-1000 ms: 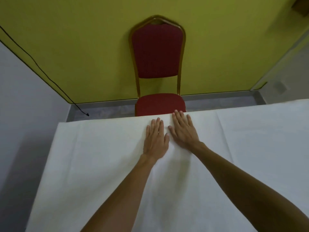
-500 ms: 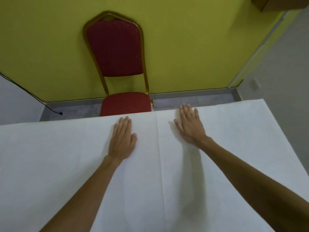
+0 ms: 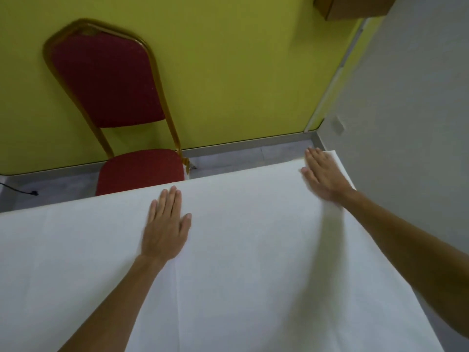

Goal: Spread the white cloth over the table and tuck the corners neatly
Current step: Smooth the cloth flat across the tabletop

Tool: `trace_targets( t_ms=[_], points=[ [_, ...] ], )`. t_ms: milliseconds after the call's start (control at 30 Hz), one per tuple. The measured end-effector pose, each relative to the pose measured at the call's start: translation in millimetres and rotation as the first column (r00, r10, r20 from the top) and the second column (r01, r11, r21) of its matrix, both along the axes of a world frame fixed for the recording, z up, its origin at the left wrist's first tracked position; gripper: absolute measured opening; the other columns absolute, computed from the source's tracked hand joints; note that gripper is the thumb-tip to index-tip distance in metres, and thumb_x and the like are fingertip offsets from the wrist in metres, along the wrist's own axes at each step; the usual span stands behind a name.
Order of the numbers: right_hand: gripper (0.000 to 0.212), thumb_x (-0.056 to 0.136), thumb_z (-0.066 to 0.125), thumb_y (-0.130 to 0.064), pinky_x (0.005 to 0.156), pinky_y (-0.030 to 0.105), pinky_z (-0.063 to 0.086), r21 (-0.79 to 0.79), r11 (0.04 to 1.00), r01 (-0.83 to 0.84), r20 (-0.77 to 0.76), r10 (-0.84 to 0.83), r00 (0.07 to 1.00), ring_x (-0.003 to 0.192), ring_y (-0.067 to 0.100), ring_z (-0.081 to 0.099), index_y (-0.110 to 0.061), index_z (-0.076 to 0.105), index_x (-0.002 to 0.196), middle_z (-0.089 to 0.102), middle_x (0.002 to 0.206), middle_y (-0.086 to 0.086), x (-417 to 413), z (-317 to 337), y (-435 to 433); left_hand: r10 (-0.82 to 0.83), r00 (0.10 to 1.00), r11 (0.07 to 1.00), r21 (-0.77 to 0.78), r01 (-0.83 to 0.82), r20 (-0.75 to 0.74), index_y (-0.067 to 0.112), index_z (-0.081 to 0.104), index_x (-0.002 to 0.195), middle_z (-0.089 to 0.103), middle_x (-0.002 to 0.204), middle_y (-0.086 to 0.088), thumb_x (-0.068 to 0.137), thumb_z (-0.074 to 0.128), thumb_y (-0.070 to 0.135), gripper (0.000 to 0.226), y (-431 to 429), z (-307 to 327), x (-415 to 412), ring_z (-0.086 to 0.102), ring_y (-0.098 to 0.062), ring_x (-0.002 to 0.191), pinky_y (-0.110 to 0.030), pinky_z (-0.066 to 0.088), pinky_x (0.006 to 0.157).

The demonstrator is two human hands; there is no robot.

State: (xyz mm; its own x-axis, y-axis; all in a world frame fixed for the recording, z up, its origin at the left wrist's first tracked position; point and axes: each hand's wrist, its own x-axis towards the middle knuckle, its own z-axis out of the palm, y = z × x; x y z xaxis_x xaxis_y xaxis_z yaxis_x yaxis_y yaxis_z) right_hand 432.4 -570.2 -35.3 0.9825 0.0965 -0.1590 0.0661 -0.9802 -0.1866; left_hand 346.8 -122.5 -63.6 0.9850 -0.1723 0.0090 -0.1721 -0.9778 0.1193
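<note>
The white cloth (image 3: 253, 250) lies flat over the table and covers all of its visible top, with faint fold creases running front to back. My left hand (image 3: 165, 227) rests palm down on the cloth near the far edge, fingers together and extended. My right hand (image 3: 323, 176) lies flat on the cloth at the far right corner, fingertips reaching the far edge; it is slightly blurred. Neither hand grips the fabric. The table itself is hidden under the cloth.
A red padded chair with a gold frame (image 3: 114, 102) stands behind the table's far edge against the yellow-green wall. A grey wall (image 3: 406, 110) runs close along the table's right side. A black cable end (image 3: 33, 193) lies on the floor at left.
My right hand has slid right along the far edge from the middle to the far right corner. The left hand stayed flat near the middle. The view has turned rightward.
</note>
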Motion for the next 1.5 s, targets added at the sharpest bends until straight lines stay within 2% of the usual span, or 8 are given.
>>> trace_targets(
  t_ms=[133, 267, 400, 533, 800, 1067, 1333, 1500],
  points=[
    [0.083, 0.1, 0.009, -0.06, 0.126, 0.041, -0.001, 0.02, 0.998, 0.06, -0.005, -0.06, 0.998, 0.156, 0.028, 0.003, -0.001, 0.012, 0.158, 0.008, 0.168, 0.017, -7, 3, 30, 0.008, 1.0, 1.0, 0.012, -0.008, -0.005, 0.004, 0.018, 0.155, 0.012, 0.164, -0.01, 0.099, 0.019, 0.042, 0.068, -1, 0, 1, 0.008, -0.027, 0.152, -0.049, 0.011, 0.123],
    [0.077, 0.106, 0.016, -0.052, 0.122, 0.05, 0.013, 0.083, 0.974, -0.211, 0.151, 0.197, 0.969, 0.148, 0.042, 0.028, 0.008, 0.032, 0.151, 0.03, 0.159, 0.027, -71, -4, 108, 0.118, 0.993, 0.99, -0.076, -0.118, -0.01, -0.003, 0.027, 0.151, 0.023, 0.16, -0.018, 0.097, 0.022, 0.035, 0.066, -31, 14, -25, 0.018, -0.034, 0.15, -0.053, 0.013, 0.121],
    [0.066, 0.108, 0.021, -0.045, 0.124, 0.051, 0.017, 0.113, 0.929, -0.352, 0.129, 0.338, 0.932, 0.155, 0.032, 0.013, 0.001, 0.025, 0.156, 0.02, 0.165, 0.018, -181, -17, 173, 0.076, 0.997, 0.983, -0.167, -0.079, -0.025, -0.004, 0.03, 0.149, 0.025, 0.159, -0.019, 0.099, 0.029, 0.03, 0.061, -94, 12, -128, 0.018, -0.034, 0.15, -0.055, 0.02, 0.119],
    [0.066, 0.107, 0.031, -0.045, 0.124, 0.051, 0.016, 0.069, 0.967, -0.245, 0.108, 0.236, 0.966, 0.154, 0.03, 0.018, -0.001, 0.029, 0.155, 0.022, 0.165, 0.015, -222, -20, 120, 0.105, 0.993, 0.984, -0.139, -0.111, -0.048, -0.002, 0.03, 0.15, 0.023, 0.161, -0.017, 0.099, 0.03, 0.041, 0.067, -97, 6, -186, 0.017, -0.033, 0.15, -0.055, 0.02, 0.119],
    [0.092, 0.097, 0.001, -0.068, 0.125, 0.038, -0.008, 0.024, 0.992, 0.121, 0.008, -0.122, 0.993, 0.156, 0.028, 0.002, -0.002, 0.014, 0.159, 0.006, 0.168, 0.015, -251, 5, 3, 0.157, 0.981, 0.974, -0.145, -0.173, -0.116, -0.004, 0.026, 0.151, 0.019, 0.161, -0.019, 0.1, 0.024, 0.043, 0.069, -109, 12, -198, 0.012, -0.034, 0.151, -0.054, 0.012, 0.121],
    [0.057, 0.11, 0.023, -0.035, 0.12, 0.052, 0.023, 0.184, 0.947, -0.264, 0.138, 0.241, 0.961, 0.151, 0.032, 0.026, 0.002, 0.037, 0.151, 0.028, 0.162, 0.018, -398, -16, 148, 0.153, 0.982, 0.976, -0.141, -0.167, -0.109, 0.002, 0.031, 0.151, 0.022, 0.161, -0.016, 0.101, 0.028, 0.038, 0.062, -157, 12, -318, 0.015, -0.032, 0.151, -0.054, 0.018, 0.12],
    [0.075, 0.106, 0.018, -0.058, 0.125, 0.048, 0.007, -0.043, 0.987, -0.155, -0.062, 0.153, 0.986, 0.156, 0.028, 0.006, -0.006, 0.012, 0.16, 0.002, 0.168, 0.011, -375, -5, -41, 0.16, 0.98, 0.978, -0.116, -0.173, -0.117, 0.002, 0.036, 0.15, 0.026, 0.16, -0.015, 0.1, 0.024, 0.042, 0.064, -156, 13, -319, 0.021, -0.033, 0.149, -0.054, 0.02, 0.119],
    [0.072, 0.107, 0.02, -0.053, 0.125, 0.045, 0.002, 0.027, 0.959, -0.283, -0.045, 0.284, 0.958, 0.156, 0.027, 0.0, -0.005, 0.01, 0.16, 0.002, 0.168, 0.013, -366, 0, -25, 0.398, 0.9, 0.888, -0.173, -0.427, -0.178, -0.005, 0.039, 0.145, 0.027, 0.157, -0.022, 0.095, 0.03, 0.029, 0.061, -204, 27, -323, 0.022, -0.039, 0.147, -0.06, 0.02, 0.117]
  ],
)
